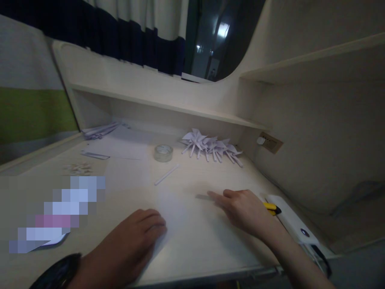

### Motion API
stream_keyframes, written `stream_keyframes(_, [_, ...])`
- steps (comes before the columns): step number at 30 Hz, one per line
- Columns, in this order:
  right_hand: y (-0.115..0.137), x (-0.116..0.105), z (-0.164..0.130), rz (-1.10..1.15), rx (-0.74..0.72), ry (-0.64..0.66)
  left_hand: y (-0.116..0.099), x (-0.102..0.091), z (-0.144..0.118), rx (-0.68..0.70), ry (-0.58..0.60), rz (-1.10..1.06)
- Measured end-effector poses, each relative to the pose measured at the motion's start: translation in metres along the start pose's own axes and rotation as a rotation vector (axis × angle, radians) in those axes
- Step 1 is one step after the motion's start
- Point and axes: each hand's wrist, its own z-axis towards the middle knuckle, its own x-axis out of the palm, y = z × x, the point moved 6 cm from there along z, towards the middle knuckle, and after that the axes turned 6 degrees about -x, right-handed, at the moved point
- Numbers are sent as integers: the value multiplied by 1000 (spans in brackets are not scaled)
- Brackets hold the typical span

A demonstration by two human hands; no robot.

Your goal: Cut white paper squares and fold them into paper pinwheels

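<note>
My right hand (pixel 245 208) is closed around a utility knife (pixel 270 207). Its yellow and black end sticks out behind the palm, and its grey blade points left, low over the desk. On the near left, my left hand (pixel 144 230) rests with curled fingers close together on what looks like a pale sheet of paper (pixel 173 206). The sheet's edges are faint against the desk, and my left fingertips are partly hidden. Beyond both hands lie a thin white paper stick (pixel 166 174) and a roll of clear tape (pixel 163 153).
Several white paper pinwheels (pixel 207 144) lie at the back right. Paper sheets (pixel 126 140) and a heap of small pale pieces (pixel 78 168) are at the left. A blurred-out device (pixel 57 237) sits front left; a white power strip (pixel 290 218) lies by the right wall.
</note>
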Motion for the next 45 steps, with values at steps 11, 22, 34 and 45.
stream_keyframes(11, [5,-2,5,21,-36,-19,-20,13,6,-31,-30,193])
stream_keyframes(22, [19,6,-11,79,-53,48,-25,2,23,214,64,-72])
stream_keyframes(34, [26,15,-17,127,-91,68,-23,11,30,236,111,-98])
stream_keyframes(45, [27,16,-13,94,-117,64,-21,9,29,231,76,-140])
